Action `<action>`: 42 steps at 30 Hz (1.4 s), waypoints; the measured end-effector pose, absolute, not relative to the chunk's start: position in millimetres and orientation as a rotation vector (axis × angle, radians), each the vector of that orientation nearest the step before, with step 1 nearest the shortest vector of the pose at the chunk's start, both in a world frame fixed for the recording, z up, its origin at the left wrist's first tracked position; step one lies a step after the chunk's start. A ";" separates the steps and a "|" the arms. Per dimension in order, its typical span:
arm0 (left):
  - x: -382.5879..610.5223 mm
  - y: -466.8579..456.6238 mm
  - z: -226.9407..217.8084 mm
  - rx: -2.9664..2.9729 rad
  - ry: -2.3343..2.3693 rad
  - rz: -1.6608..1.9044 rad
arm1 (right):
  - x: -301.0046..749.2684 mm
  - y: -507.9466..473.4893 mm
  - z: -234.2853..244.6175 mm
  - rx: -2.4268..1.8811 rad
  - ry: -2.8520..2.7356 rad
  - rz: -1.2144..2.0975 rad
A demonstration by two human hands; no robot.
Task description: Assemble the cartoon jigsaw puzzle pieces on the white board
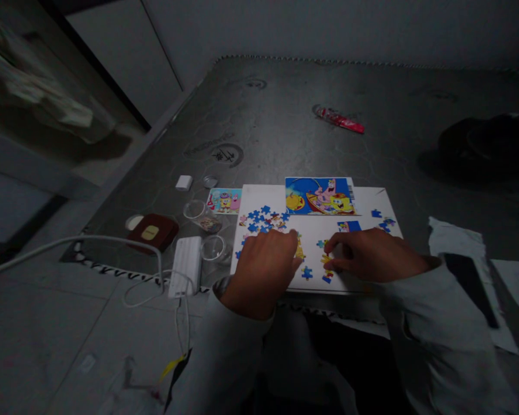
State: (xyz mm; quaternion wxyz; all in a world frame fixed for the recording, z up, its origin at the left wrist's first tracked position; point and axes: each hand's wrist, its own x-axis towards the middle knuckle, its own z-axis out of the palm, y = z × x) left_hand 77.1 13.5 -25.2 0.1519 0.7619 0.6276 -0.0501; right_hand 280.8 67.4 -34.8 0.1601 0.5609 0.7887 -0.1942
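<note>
A white board (363, 204) lies on a grey mattress, scattered with small jigsaw pieces. A pile of blue pieces (262, 219) sits at its left. A cartoon reference picture (320, 196) lies along its far edge. My left hand (263, 268) rests knuckles-up on the board, fingers curled, pinching a yellow piece (300, 251). My right hand (369, 255) lies beside it with fingers curled, its fingertips on a yellow piece (327, 260). Loose pieces (307, 272) lie between the hands, and a few more (384, 220) at the right.
Left of the board are a white power bank (185, 265) with cable, clear plastic cups (199, 213), a dark red case (152, 231), a small cartoon card (225, 202) and a white cube (184, 183). A red wrapper (339, 120) lies farther back. Dark clothing (488, 144) is at right.
</note>
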 end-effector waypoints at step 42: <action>73.2 13.5 -24.9 2.167 1.778 -0.087 | 284.2 76.8 -45.0 1.335 2.574 -0.700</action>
